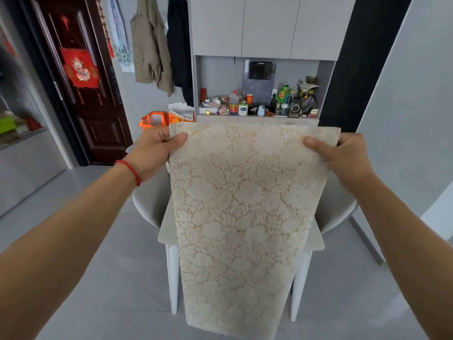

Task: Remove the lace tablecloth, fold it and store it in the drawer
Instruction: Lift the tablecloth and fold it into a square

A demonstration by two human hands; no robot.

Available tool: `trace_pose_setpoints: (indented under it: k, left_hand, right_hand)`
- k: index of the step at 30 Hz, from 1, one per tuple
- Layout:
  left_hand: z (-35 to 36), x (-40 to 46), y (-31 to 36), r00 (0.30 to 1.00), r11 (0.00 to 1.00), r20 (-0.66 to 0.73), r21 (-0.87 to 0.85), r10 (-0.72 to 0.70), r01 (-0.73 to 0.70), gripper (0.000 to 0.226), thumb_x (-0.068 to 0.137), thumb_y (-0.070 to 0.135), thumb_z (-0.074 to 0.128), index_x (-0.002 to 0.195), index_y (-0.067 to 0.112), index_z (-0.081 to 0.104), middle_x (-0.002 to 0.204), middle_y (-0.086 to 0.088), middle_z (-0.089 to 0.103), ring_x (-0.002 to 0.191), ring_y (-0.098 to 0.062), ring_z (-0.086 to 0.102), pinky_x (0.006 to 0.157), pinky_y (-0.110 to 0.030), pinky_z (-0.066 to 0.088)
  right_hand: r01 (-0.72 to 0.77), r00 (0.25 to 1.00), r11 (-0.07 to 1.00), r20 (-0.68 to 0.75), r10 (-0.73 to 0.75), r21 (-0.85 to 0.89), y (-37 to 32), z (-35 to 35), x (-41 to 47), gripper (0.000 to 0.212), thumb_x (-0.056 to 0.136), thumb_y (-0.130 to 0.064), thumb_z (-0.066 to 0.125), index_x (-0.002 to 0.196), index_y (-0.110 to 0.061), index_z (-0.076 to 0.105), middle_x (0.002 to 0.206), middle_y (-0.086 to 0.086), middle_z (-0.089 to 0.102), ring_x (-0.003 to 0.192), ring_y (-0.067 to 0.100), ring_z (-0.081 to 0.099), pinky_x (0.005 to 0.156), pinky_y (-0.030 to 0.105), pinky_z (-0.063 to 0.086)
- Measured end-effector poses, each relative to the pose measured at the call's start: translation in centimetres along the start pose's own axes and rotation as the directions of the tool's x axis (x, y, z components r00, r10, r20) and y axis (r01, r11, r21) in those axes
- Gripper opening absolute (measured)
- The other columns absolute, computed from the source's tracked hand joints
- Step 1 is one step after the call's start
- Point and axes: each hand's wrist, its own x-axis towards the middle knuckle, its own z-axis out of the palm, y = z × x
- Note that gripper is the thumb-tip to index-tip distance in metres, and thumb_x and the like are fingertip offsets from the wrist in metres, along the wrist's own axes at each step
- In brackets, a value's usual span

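We are partway through: the tablecloth (242, 212) is off the counter (166, 224) and hanging folded in a long strip in front of us; more folding and the drawer are left. Our left hand (153, 149) and right hand (340, 153) are pinching its top corners.

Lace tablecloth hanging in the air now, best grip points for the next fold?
Probably the two top corners, from the outer sides, thumbs in front: left hand and right hand already pinch them there. The lace tablecloth hangs flat and long over the table, so corner pinches keep it spread.
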Motion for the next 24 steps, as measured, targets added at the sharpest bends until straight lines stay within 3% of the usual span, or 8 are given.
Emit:
trace_pose_setpoints:
  k: [2, 4, 8, 11, 14, 18, 21, 24]
  left_hand:
    - [0.2, 3.5, 1.6, 0.998, 0.995, -0.063, -0.091, 0.029, -0.035, 0.020, 0.100, 0.023, 0.064, 0.109, 0.009, 0.075, 0.109, -0.014, 0.078, 0.104, -0.031, 0.074, 0.095, -0.046, 0.060]
    - [0.8, 5.2, 1.0, 0.998, 0.995, -0.047, -0.095, -0.031, 0.026, 0.040, 0.092, 0.043, 0.072, 0.117, 0.013, 0.071, 0.110, -0.004, 0.080, 0.107, -0.026, 0.075, 0.094, -0.044, 0.061]
    - [3.0, 1.5, -11.1, 0.932, 0.926, 0.051, 0.141, -0.359, 0.349, 0.032, 0.084, 0.026, 0.083, 0.114, 0.019, 0.075, 0.115, -0.004, 0.079, 0.109, -0.028, 0.074, 0.102, -0.054, 0.055]
    - [4.4, -0.2, -16.2, 0.878, 0.874, -0.007, 0.093, -0.478, 0.476, 0.030, 0.084, 0.016, 0.082, 0.113, 0.008, 0.075, 0.116, -0.014, 0.077, 0.116, -0.038, 0.069, 0.106, -0.055, 0.051]
    - [4.8, 2.5, -14.8, 0.870, 0.870, 0.027, 0.032, -0.492, 0.491, 0.031, 0.091, 0.012, 0.074, 0.118, -0.005, 0.070, 0.124, -0.025, 0.071, 0.111, -0.038, 0.070, 0.106, -0.054, 0.052]
    - [3.6, 7.7, -10.0, 0.924, 0.892, 0.087, -0.241, -0.372, 0.382, 0.021, 0.097, 0.024, 0.066, 0.100, 0.010, 0.080, 0.119, -0.015, 0.074, 0.086, -0.019, 0.078, 0.082, -0.036, 0.064]
    - [3.6, 7.1, -11.5, 0.901, 0.881, 0.079, -0.189, -0.426, 0.433, 0.031, 0.093, 0.033, 0.069, 0.111, 0.010, 0.077, 0.123, -0.016, 0.074, 0.098, -0.023, 0.075, 0.096, -0.042, 0.058]
    - [5.0, 4.6, -15.7, 0.840, 0.823, -0.023, -0.212, -0.543, 0.526, 0.027, 0.097, 0.022, 0.067, 0.114, 0.001, 0.071, 0.129, -0.022, 0.070, 0.090, -0.022, 0.074, 0.088, -0.037, 0.059]
  right_hand:
    - [0.003, 0.998, 0.991, -0.065, 0.005, 0.136, -0.7, 0.4, 3.8, 0.019, 0.087, -0.038, 0.084, 0.099, -0.024, 0.081, 0.098, -0.005, 0.084, 0.089, 0.016, 0.082, 0.067, 0.030, 0.067]
    - [-0.116, 0.992, 0.962, 0.079, 0.099, 0.249, 0.3, 0.5, 6.2, 0.043, 0.088, -0.046, 0.080, 0.124, -0.022, 0.071, 0.115, -0.002, 0.081, 0.104, 0.021, 0.079, 0.080, 0.039, 0.066]
    - [-0.368, 0.838, 0.908, 0.352, 0.418, -0.201, 10.5, 1.0, 2.9, 0.049, 0.081, -0.030, 0.088, 0.124, -0.013, 0.072, 0.123, 0.006, 0.078, 0.106, 0.024, 0.077, 0.091, 0.043, 0.063]
    - [-0.448, 0.804, 0.863, 0.316, 0.504, -0.234, 15.7, 1.7, 1.2, 0.038, 0.083, -0.019, 0.088, 0.116, -0.003, 0.076, 0.114, 0.009, 0.081, 0.101, 0.027, 0.078, 0.096, 0.049, 0.062]
    - [-0.452, 0.828, 0.878, 0.290, 0.479, -0.160, 15.7, 1.7, 3.9, 0.042, 0.078, -0.026, 0.091, 0.110, -0.002, 0.078, 0.100, 0.006, 0.084, 0.089, 0.025, 0.081, 0.076, 0.037, 0.067]
    - [-0.407, 0.908, 0.883, 0.203, 0.366, 0.232, 13.6, 1.0, 9.0, 0.039, 0.095, -0.041, 0.075, 0.115, -0.008, 0.076, 0.089, -0.003, 0.082, 0.073, 0.016, 0.080, 0.053, 0.028, 0.061]
    - [-0.474, 0.874, 0.872, 0.184, 0.449, 0.124, 15.5, 0.7, 8.0, 0.047, 0.098, -0.053, 0.065, 0.118, -0.011, 0.074, 0.107, 0.001, 0.083, 0.094, 0.020, 0.080, 0.067, 0.032, 0.064]
    - [-0.530, 0.838, 0.845, 0.109, 0.535, -0.075, 19.2, 1.7, 4.7, 0.056, 0.101, -0.043, 0.066, 0.112, 0.012, 0.070, 0.119, 0.033, 0.071, 0.110, 0.048, 0.070, 0.090, 0.061, 0.061]
